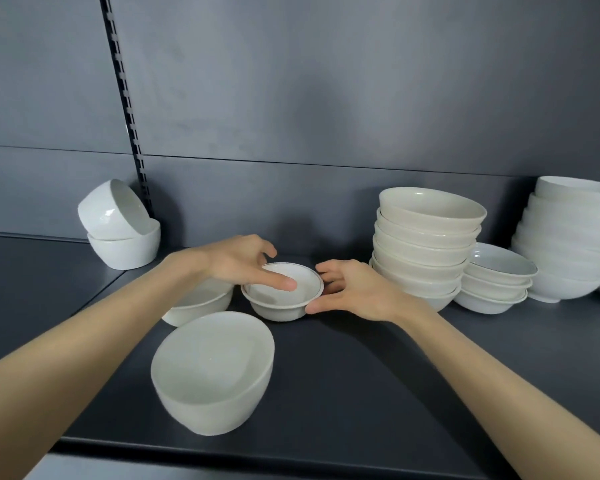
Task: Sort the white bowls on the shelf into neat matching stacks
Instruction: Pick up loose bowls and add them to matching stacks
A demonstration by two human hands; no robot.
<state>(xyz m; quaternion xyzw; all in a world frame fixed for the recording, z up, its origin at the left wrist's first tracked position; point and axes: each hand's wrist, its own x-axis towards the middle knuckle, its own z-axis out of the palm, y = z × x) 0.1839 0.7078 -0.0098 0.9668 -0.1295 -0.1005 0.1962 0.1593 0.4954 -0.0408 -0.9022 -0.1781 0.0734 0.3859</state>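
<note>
Two hands bracket the small rimmed bowl [284, 294] at frame centre on the shelf [361, 393]. My left hand [238, 261] lays a finger across its rim, fingers spread; my right hand [352, 289] cups the opposite side, thumb at the rim. Neither has clenched yet, so I judge the grasp as only forming. I would pinch both sides evenly, lift straight up, and clear the large bowl [212, 372] at lower centre. The low stack [496, 282] at right, beside the tall stack [426, 244], looks the likeliest match, though I cannot confirm. Set it down centred, level.
</note>
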